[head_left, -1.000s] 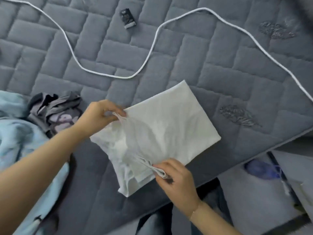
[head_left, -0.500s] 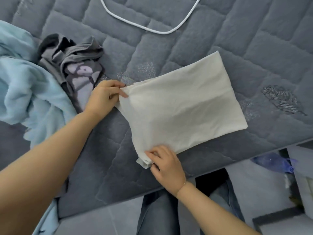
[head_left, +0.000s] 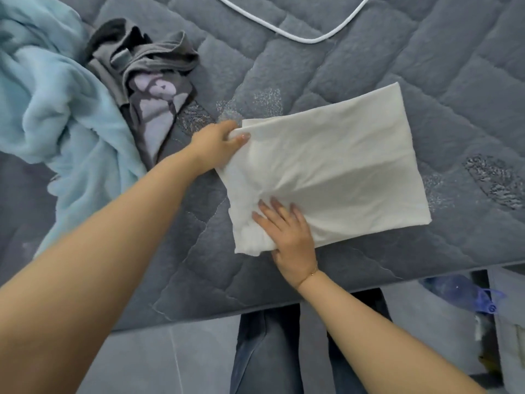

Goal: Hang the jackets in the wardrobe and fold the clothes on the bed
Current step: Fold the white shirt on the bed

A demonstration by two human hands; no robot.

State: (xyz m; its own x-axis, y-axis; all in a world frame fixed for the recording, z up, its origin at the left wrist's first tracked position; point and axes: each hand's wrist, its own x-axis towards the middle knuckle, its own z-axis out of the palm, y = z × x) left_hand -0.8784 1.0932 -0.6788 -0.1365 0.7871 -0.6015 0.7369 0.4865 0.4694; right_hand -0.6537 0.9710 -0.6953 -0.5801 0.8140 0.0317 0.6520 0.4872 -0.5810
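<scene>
Near mattress edge (head_left: 284,285) | white garment (head_left: 335,166) lying folded | left hand (head_left: 218,143) pinching far corner | right hand (head_left: 287,231) now releasing, pressing flat instead of pinching | fold nearly finishing; grey garment (head_left: 150,81) waiting

The looping white cord (head_left: 301,38) on the quilted grey mattress (head_left: 397,66) is cut off by the top edge. The crumpled pale blue fleece garment (head_left: 56,109) runs off the left edge. The left hand (head_left: 218,143) hides the near-left corner of the folded white cloth (head_left: 326,160); its fingertips are tucked under the fabric. The dark grey printed garment (head_left: 153,89) is partly buried under the fleece. A blurred blue object (head_left: 466,291) on the floor cannot be identified.
</scene>
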